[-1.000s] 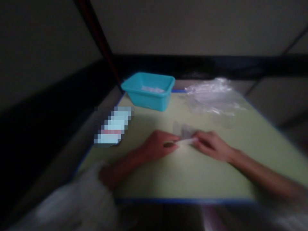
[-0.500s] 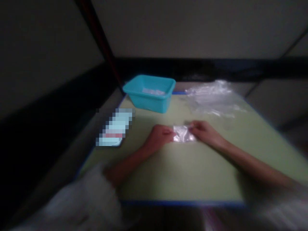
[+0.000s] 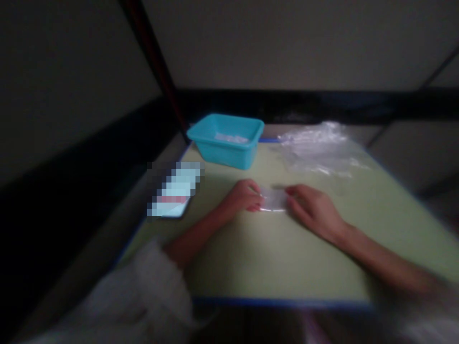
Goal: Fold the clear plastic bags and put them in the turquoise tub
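A small clear plastic bag (image 3: pixel 273 199) is stretched between my two hands over the middle of the table. My left hand (image 3: pixel 247 195) is closed on its left edge, fingertips pressed against the plastic. At the other edge, my right hand (image 3: pixel 311 206) pinches the bag with its thumb and fingers. The picture is dim and blurred, so I cannot make out whether the bag holds anything.
A turquoise plastic basin (image 3: pixel 227 152) with whitish packets (image 3: pixel 231 138) inside stands at the table's far left. Crumpled clear plastic bags (image 3: pixel 319 148) lie at the far right. A pixelated phone-like device (image 3: pixel 175 190) rests by the left edge of the yellow-green table (image 3: pixel 279 267).
The small bag has turned from shiny and wrinkled to flatter and smoother. My right hand has shifted slightly down and looks larger; my left fingers have changed their grip.
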A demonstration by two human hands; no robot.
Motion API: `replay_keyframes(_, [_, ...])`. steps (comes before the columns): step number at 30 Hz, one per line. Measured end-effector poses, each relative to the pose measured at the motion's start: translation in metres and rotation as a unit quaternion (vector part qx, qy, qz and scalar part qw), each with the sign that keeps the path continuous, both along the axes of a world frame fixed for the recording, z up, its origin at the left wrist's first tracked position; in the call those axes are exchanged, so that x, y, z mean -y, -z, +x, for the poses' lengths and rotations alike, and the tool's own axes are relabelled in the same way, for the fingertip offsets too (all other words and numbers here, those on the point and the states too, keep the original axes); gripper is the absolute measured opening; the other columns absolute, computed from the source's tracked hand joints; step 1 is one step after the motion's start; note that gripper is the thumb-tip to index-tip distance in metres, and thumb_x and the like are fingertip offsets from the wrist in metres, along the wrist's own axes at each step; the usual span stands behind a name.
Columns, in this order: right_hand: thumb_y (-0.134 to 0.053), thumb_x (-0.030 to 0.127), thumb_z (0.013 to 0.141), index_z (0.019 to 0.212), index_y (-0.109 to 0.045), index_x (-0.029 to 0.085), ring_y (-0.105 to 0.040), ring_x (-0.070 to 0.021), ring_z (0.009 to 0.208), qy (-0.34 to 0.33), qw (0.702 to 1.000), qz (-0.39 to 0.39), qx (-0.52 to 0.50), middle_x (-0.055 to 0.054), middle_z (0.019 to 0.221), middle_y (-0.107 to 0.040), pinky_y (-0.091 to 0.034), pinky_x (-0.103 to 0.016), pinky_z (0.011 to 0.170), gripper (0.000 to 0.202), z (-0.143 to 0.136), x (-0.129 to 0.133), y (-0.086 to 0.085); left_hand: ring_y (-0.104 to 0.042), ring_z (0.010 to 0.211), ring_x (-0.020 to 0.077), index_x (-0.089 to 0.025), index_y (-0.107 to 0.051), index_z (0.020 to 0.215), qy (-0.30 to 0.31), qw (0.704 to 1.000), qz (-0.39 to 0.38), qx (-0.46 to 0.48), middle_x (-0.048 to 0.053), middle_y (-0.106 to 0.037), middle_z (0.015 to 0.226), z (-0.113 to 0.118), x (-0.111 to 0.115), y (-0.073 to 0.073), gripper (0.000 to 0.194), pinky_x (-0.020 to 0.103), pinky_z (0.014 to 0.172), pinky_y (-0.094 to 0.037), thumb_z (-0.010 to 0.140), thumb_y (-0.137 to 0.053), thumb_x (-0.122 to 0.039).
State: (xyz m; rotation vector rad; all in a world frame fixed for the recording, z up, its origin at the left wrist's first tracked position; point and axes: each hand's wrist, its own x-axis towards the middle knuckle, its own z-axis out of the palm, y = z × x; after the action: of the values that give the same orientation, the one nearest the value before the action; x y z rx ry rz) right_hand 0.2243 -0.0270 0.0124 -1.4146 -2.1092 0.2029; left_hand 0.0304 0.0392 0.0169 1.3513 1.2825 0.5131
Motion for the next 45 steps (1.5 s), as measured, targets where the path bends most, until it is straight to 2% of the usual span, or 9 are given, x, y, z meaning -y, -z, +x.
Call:
replay_keyframes(2, [-0.043, 0.032, 0.092, 0.116, -0.056, 0.011, -0.064, -0.0263, 0.098, -0.058, 0.996, 0.008, 0.069, -0.017, 0.111, -0.066, -0.051, -0.041, 0.084, 0.035, -0.007, 0.005, 0.003, -0.060, 0.043, 0.0093, -0.014, -0.052, 0.079, -0.003, 1.000, -0.007, -0.004, -0.005, -0.058, 0.049, 0.001, -0.001, -0.001, 0.022, 0.018, 0.048, -0.049, 0.068, -0.071, -0.009])
replay_keyframes(6, [-0.040, 0.047, 0.093, 0.135, -0.042, 0.006, -0.039, -0.0298, 0.132, -0.103, 0.981, 0.013, 0.163, -0.021, 0.142, -0.042, -0.032, -0.050, 0.107, 0.059, -0.014, 0.006, 0.014, -0.060, 0.044, 0.0100, -0.015, -0.051, 0.082, 0.001, 1.000, -0.005, -0.014, -0.005, -0.059, 0.051, 0.001, -0.002, -0.003, 0.025, 0.019, 0.050, -0.050, 0.068, -0.072, -0.010])
replay_keyframes(17, [-0.026, 0.059, 0.093, 0.142, -0.031, 0.003, -0.025, -0.0285, 0.139, -0.098, 0.972, -0.012, 0.213, -0.022, 0.148, -0.029, -0.024, -0.052, 0.111, 0.075, -0.011, 0.006, 0.024, -0.060, 0.046, 0.0113, -0.017, -0.046, 0.085, 0.021, 1.000, 0.009, -0.021, -0.005, -0.057, 0.052, 0.000, -0.001, -0.005, 0.021, 0.018, 0.047, -0.047, 0.074, -0.062, -0.009])
replay_keyframes(20, [-0.027, 0.059, 0.093, 0.141, -0.033, 0.001, -0.025, -0.0286, 0.139, -0.096, 0.971, -0.013, 0.217, -0.023, 0.148, -0.029, -0.023, -0.051, 0.111, 0.075, -0.012, 0.006, 0.022, -0.061, 0.048, 0.0123, -0.017, -0.045, 0.090, 0.024, 0.995, 0.090, -0.034, -0.004, -0.060, 0.059, -0.008, 0.000, 0.002, 0.020, 0.022, 0.049, -0.050, 0.076, -0.057, -0.010])
replay_keyframes(23, [-0.029, 0.060, 0.092, 0.142, -0.032, 0.001, -0.022, -0.0286, 0.140, -0.091, 0.972, 0.001, 0.215, -0.023, 0.149, -0.026, -0.022, -0.051, 0.112, 0.077, -0.013, 0.007, 0.018, -0.066, 0.067, 0.0162, -0.015, -0.052, 0.091, 0.015, 0.945, 0.312, -0.095, 0.004, -0.066, 0.080, -0.016, 0.009, 0.010, 0.016, 0.029, 0.063, -0.055, 0.075, -0.056, -0.013])
replay_keyframes(25, [-0.029, 0.061, 0.091, 0.143, -0.029, 0.002, -0.019, -0.0288, 0.140, -0.087, 0.974, 0.011, 0.209, -0.022, 0.150, -0.024, -0.021, -0.052, 0.112, 0.079, -0.013, 0.008, 0.016, -0.063, 0.099, 0.0217, -0.013, -0.056, 0.103, 0.080, 0.891, 0.431, -0.116, 0.012, -0.064, 0.107, -0.018, 0.020, 0.013, 0.025, 0.035, 0.087, -0.052, 0.078, -0.053, -0.016])
replay_keyframes(28, [-0.031, 0.063, 0.090, 0.144, -0.027, 0.002, -0.018, -0.0285, 0.141, -0.090, 0.975, 0.008, 0.202, -0.023, 0.150, -0.023, -0.021, -0.052, 0.112, 0.082, -0.013, 0.009, 0.015, -0.037, 0.133, 0.0236, -0.006, -0.041, 0.131, 0.211, 0.813, 0.520, -0.156, 0.019, -0.042, 0.141, -0.017, 0.035, 0.015, 0.048, 0.039, 0.110, -0.032, 0.087, -0.044, -0.023])
replay_keyframes(32, [-0.033, 0.063, 0.089, 0.144, -0.024, 0.001, -0.017, -0.0283, 0.141, -0.099, 0.974, -0.006, 0.205, -0.024, 0.150, -0.024, -0.020, -0.051, 0.112, 0.083, -0.012, 0.008, 0.020, -0.018, 0.142, 0.0234, -0.001, -0.030, 0.139, 0.280, 0.772, 0.519, -0.239, 0.020, -0.028, 0.149, -0.016, 0.042, 0.020, 0.055, 0.041, 0.115, -0.020, 0.092, -0.033, -0.030])
replay_keyframes(45, [-0.030, 0.064, 0.090, 0.147, -0.018, 0.005, -0.017, -0.0282, 0.141, -0.106, 0.972, -0.003, 0.211, -0.023, 0.150, -0.024, -0.018, -0.051, 0.112, 0.083, -0.009, 0.008, 0.025, -0.016, 0.142, 0.0260, -0.001, -0.027, 0.141, 0.309, 0.744, 0.504, -0.312, 0.021, -0.022, 0.151, -0.018, 0.038, 0.029, 0.060, 0.041, 0.115, -0.015, 0.095, -0.031, -0.041])
